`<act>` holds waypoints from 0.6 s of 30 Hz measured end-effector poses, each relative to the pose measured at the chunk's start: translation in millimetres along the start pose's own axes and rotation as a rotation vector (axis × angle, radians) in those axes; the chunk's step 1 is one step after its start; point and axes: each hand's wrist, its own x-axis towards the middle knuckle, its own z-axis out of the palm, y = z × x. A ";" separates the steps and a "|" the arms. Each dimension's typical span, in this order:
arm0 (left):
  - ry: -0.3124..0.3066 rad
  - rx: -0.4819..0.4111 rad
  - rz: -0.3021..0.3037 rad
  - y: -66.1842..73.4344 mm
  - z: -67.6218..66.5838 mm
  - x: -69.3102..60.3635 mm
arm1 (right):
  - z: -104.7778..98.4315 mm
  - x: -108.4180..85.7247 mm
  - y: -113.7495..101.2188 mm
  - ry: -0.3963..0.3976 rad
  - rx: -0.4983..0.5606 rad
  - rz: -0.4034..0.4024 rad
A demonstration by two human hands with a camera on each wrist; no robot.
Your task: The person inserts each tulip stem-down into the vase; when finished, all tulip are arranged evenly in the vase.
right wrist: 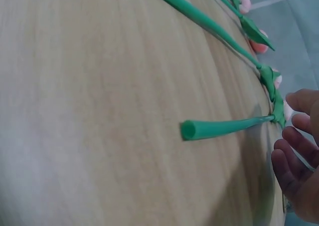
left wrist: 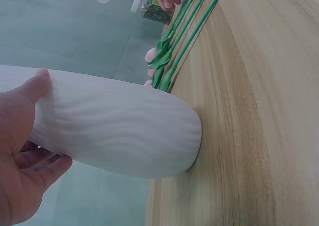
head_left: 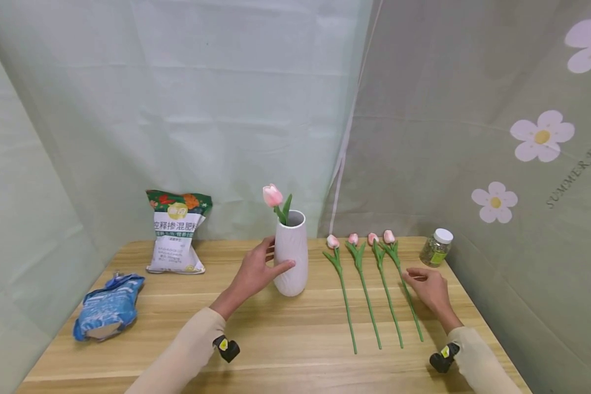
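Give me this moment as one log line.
left hand: holds vase; right hand: near rightmost loose flower; vase: upright, one flower inside; table: four flowers

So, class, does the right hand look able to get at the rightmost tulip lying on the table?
Likely yes: the right hand seems empty and very near the rightmost tulip, and nothing visible blocks the way.

Frame centre, matt white vase (head_left: 293, 254) with rippled relief; right of centre, smooth plastic-looking green stems (right wrist: 219, 128) on wood-grain bench (head_left: 280, 353); lower left, crinkled blue plastic-looking bag (head_left: 109, 305); upper frame, creased cloth backdrop (head_left: 226, 109).
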 end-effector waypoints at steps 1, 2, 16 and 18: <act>-0.001 -0.002 -0.002 0.0 -0.1 0.0 | 0.4 0.2 0.7 -0.003 -0.003 0.000; -0.002 -0.002 -0.002 0.0 -0.2 0.1 | 1.0 0.3 1.3 -0.008 -0.003 0.000; -0.005 0.008 -0.006 -0.8 -0.9 0.6 | 13.6 3.9 5.5 -0.014 -0.049 0.018; -0.005 0.007 -0.007 -0.9 -0.7 0.3 | 14.6 4.3 5.7 -0.012 -0.056 0.012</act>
